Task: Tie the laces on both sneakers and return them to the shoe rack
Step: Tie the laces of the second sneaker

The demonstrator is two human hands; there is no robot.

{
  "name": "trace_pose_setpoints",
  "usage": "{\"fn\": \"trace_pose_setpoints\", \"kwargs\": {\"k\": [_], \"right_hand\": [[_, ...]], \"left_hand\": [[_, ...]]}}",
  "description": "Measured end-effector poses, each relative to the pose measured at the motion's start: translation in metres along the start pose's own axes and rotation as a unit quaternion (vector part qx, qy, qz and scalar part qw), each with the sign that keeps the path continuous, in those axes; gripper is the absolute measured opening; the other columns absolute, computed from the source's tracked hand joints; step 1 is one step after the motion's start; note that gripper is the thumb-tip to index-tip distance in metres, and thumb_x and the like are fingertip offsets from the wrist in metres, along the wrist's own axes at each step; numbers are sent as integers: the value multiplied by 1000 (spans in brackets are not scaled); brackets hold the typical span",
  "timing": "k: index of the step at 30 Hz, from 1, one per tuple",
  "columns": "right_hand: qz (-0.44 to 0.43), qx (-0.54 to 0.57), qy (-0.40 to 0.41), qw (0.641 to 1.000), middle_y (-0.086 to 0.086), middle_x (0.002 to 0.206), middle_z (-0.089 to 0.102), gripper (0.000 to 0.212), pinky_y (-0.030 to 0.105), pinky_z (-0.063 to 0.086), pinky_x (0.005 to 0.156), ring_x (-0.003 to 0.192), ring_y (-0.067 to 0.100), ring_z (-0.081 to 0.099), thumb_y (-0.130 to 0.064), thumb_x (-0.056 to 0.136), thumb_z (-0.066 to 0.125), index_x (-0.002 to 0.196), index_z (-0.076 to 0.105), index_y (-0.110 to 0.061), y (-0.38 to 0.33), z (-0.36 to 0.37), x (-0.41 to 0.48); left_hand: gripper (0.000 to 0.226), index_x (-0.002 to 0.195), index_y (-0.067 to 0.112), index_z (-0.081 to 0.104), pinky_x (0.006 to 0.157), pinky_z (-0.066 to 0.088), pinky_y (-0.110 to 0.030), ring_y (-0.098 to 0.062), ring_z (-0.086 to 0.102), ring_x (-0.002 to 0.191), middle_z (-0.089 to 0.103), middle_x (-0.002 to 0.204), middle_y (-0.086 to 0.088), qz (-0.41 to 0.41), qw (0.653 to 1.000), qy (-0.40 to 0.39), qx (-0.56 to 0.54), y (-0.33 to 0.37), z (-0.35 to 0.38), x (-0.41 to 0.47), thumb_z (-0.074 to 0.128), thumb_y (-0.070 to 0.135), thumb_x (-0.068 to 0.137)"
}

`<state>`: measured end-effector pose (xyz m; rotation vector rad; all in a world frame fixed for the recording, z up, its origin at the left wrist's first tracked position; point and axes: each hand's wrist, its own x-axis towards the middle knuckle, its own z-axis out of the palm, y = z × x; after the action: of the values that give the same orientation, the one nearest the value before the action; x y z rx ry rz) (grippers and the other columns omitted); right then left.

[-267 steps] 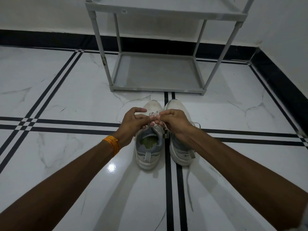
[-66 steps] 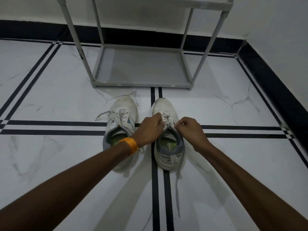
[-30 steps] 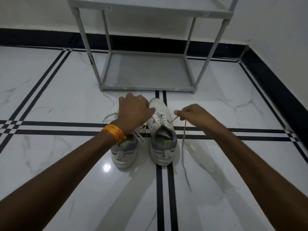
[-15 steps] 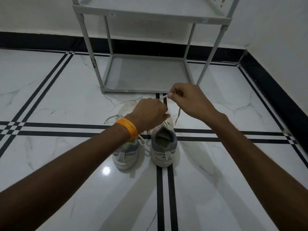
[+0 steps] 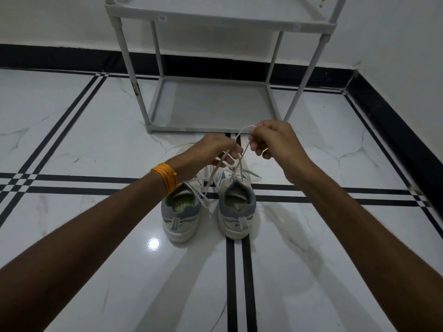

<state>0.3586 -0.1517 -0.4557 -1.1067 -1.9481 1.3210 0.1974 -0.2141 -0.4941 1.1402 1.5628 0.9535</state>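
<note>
Two white-and-grey sneakers stand side by side on the floor, heels toward me: the left sneaker (image 5: 181,218) and the right sneaker (image 5: 237,209). Above the right sneaker's tongue, my left hand (image 5: 211,153) and my right hand (image 5: 275,146) each pinch an end of its white lace (image 5: 241,161), which runs taut down to the eyelets. The lace ends cross between my hands. The left sneaker's lace (image 5: 203,195) hangs loose over its collar. The grey shoe rack (image 5: 213,106) stands just beyond the sneakers.
The floor is white marble tile with black inlay stripes (image 5: 236,279). A white wall with a black skirting (image 5: 395,130) closes the right side and the back. The rack's bottom shelf holds nothing; an upper shelf (image 5: 223,17) sits above it.
Over the last second my right hand drew the lace up and leftward, and both hands came together above the right sneaker. Earlier my hands worked the left sneaker's lace.
</note>
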Motion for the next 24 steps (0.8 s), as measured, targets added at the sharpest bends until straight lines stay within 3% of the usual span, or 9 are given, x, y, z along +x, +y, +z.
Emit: {"fn": "trace_pose_setpoints", "kwargs": {"k": [3, 8, 10, 13, 17, 20, 21, 24], "right_hand": [[-22, 80, -54, 995, 6, 65, 62, 22, 26, 42, 53, 55, 14, 56, -17, 94, 56, 76, 61, -6, -24, 0, 1], [-39, 213, -29, 976, 3, 68, 64, 21, 27, 49, 60, 63, 15, 61, -20, 94, 57, 75, 60, -11, -47, 0, 10], [-14, 290, -9, 957, 3, 70, 65, 20, 26, 51, 62, 64, 14, 62, -20, 93, 57, 75, 60, -12, -44, -5, 17], [49, 384, 27, 921, 6, 70, 66, 20, 24, 56, 64, 66, 16, 65, -16, 94, 57, 76, 61, -8, -26, -6, 27], [111, 464, 61, 877, 14, 80, 67, 11, 28, 60, 76, 74, 23, 68, -5, 93, 54, 87, 61, -1, 10, -4, 40], [176, 458, 45, 870, 18, 91, 67, 8, 29, 61, 77, 83, 26, 69, -3, 92, 53, 92, 60, 1, 34, 2, 43], [204, 443, 36, 872, 20, 96, 66, 6, 30, 61, 78, 86, 27, 69, -3, 92, 54, 93, 59, 1, 42, 5, 43], [274, 332, -2, 903, 28, 107, 62, 13, 34, 60, 81, 93, 32, 69, -6, 91, 57, 102, 55, 1, 57, 10, 38]], "left_hand": [[34, 109, 14, 67, 77, 48, -19, -12, 64, 95, 68, 99, 3, 36, 994, -30, 99, -1, 13, 0, 74, 11, 77], [21, 90, 11, 60, 64, 50, -23, -17, 60, 68, 66, 79, -3, 189, 940, 161, 232, -15, 42, 9, 67, -1, 74], [25, 95, 13, 51, 58, 50, -24, -18, 59, 63, 62, 75, -1, 224, 916, 214, 255, -19, 42, 10, 64, 1, 78], [36, 105, 14, 39, 56, 55, -38, -25, 63, 61, 66, 77, -5, 263, 885, 246, 294, -20, 41, 4, 64, 5, 80], [38, 109, 7, 48, 58, 55, -36, -24, 64, 63, 68, 80, -8, 298, 871, 246, 305, -22, 37, -4, 73, 10, 81], [21, 93, 7, 63, 59, 54, -35, -21, 62, 62, 70, 76, -7, 351, 829, 246, 360, -29, 32, -2, 71, 25, 85], [19, 89, 9, 66, 59, 54, -35, -19, 62, 62, 71, 75, -6, 345, 831, 242, 364, -31, 31, -1, 69, 27, 87], [16, 83, 15, 73, 63, 57, -33, -13, 66, 63, 73, 72, 0, 263, 884, 232, 308, -29, 32, 2, 66, 29, 87]]}}
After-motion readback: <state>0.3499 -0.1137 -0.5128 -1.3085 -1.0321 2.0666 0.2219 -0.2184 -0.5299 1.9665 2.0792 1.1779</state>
